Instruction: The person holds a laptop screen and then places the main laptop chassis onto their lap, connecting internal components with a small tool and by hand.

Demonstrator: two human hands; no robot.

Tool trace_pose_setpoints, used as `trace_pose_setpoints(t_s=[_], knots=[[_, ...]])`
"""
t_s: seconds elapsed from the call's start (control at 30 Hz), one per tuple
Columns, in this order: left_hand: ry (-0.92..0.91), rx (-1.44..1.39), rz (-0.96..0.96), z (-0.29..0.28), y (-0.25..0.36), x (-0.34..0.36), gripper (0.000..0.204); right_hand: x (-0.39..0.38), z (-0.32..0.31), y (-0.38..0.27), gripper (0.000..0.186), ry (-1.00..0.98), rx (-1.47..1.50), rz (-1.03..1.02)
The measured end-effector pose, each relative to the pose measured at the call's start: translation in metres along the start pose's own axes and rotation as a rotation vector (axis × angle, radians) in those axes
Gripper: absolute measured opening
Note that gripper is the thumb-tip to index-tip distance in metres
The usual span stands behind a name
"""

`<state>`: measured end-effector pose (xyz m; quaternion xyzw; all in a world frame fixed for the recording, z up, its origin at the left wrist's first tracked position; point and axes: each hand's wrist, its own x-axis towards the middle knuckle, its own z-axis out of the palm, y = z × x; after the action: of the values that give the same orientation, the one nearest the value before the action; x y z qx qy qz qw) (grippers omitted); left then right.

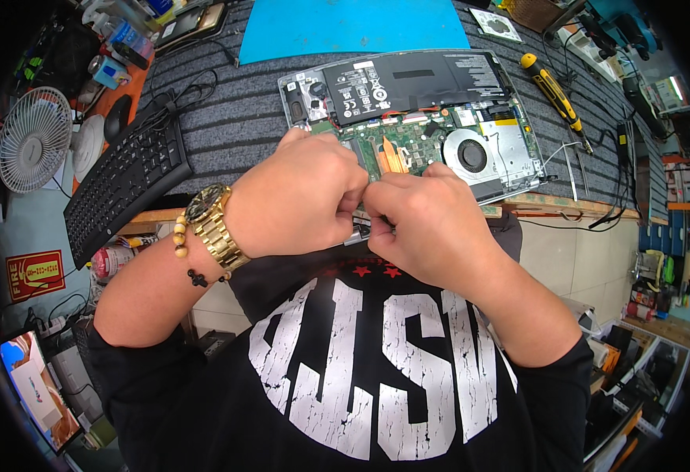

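Note:
An opened laptop [516, 149] lies before me with its insides bare. A black battery [416, 80] fills its far side; nearer are a green circuit board [417, 144], a copper heat pipe [393, 156] and a round cooling fan [471, 154]. Over the laptop's near left part, my left hand [305, 191] has its fingers curled in. Close beside it, my right hand [426, 218] is closed with thumb and fingers pinched, at the near edge below the heat pipe. Whatever the fingertips of both hands hold is hidden behind the knuckles.
A yellow and black screwdriver [551, 90] lies right of the laptop, with tweezers [571, 173] nearby. At the left are a black keyboard [128, 185], a mouse [117, 117] and a white fan [34, 139]. A blue mat [353, 27] covers the bench's far side.

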<state>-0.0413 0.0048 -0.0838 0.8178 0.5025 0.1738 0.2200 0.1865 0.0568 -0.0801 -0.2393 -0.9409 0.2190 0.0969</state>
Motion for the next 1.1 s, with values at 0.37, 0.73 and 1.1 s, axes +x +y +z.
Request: trace_pose_setpoints(t_s=[0.37,0.73,1.1], knots=[[-0.014,0.004,-0.009,-0.001,0.002,0.001,0.015,-0.001,-0.001,0.0,0.009,0.015,-0.003,-0.012],[0.003,0.012,0.012,-0.003,-0.001,0.0,0.016,-0.002,0.002,0.007,0.01,0.066,0.006,-0.068],[0.371,0.052,-0.055,0.007,0.015,-0.082,0.052,-0.106,-0.012,0.076,0.009,0.933,0.112,-0.094]])
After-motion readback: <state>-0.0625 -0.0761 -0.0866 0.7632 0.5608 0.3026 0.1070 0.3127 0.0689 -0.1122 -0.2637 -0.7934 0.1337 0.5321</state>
